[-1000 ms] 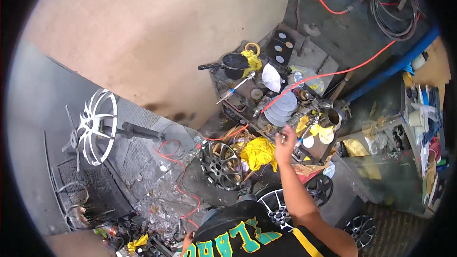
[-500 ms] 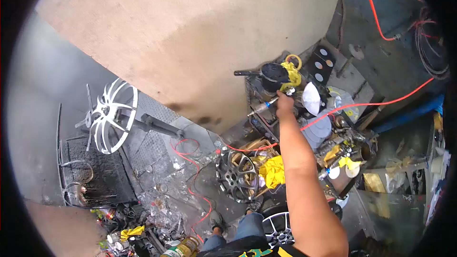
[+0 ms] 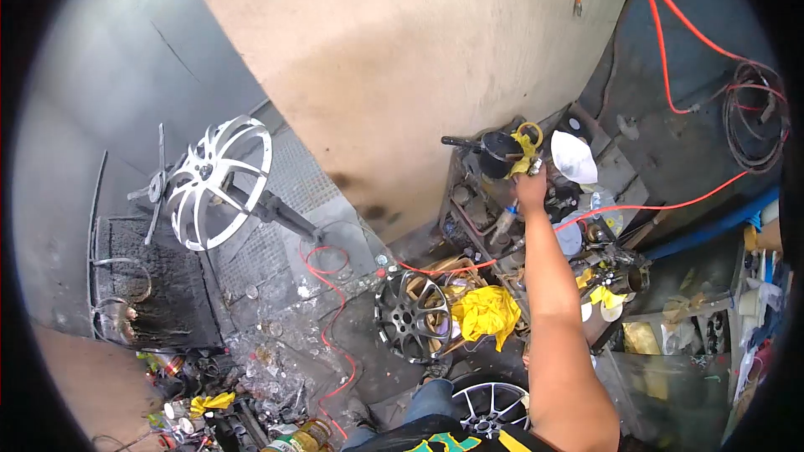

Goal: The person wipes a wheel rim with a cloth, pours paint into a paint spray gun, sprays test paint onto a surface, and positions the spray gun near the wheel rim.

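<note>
My right hand [image 3: 530, 190] is closed round a spray gun [image 3: 505, 223]. Its metal head shows just above my fingers, and a blue fitting with a silver end points down and left. A white cup-like piece [image 3: 574, 157] beside my hand appears to belong to the gun. Close by on the cluttered bench sit a black pot [image 3: 500, 154] with a dark handle and a yellow cloth [image 3: 524, 151]. My left hand is out of view.
A white alloy wheel [image 3: 219, 182] is mounted on a stand at left. A dark wheel [image 3: 410, 318] and a yellow bag [image 3: 486, 316] are near my feet, with another wheel [image 3: 490, 408] below. An orange hose [image 3: 662, 206] passes behind my forearm and trails over the floor.
My right hand has turned the spray gun, so its blue fitting points more downward and the white piece sits higher. The whole view has shifted slightly.
</note>
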